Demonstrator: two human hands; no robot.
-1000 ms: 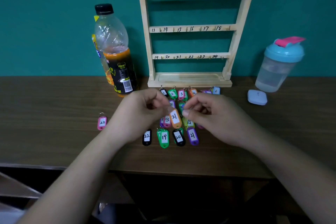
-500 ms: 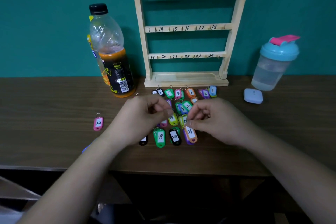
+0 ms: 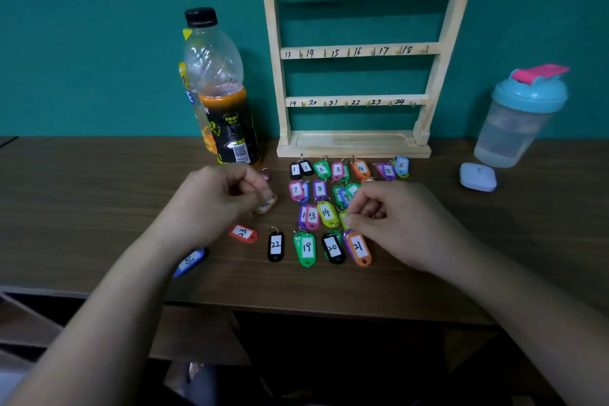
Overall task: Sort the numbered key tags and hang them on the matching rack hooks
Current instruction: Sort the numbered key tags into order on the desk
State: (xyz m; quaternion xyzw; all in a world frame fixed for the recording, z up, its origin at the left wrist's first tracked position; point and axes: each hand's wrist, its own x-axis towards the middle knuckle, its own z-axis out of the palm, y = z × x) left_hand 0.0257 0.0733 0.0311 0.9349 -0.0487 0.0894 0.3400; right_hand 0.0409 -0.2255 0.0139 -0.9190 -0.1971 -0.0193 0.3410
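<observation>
- Pinching a blurred orange tag (image 3: 265,206), left hand (image 3: 211,204) fingers clamped; worktop (image 3: 82,208) runs wide leftward.
- Numbered tags (image 3: 324,212) lie in rows before the rack (image 3: 354,152).
- At tag 21 (image 3: 359,246), right hand (image 3: 398,224) fingers curled; grip unclear.

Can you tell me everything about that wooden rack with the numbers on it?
The wooden rack is pale, bare-looking wood: two uprights, three crossbars in view and a base with a shallow tray. Handwritten numbers run 7 to 12, 13 to 18 and 19 to 24, each beside a small hook. No tag hangs on any hook that shows. It stands upright on the brown table in front of the teal wall. Its top is cut off by the picture's edge.
</observation>
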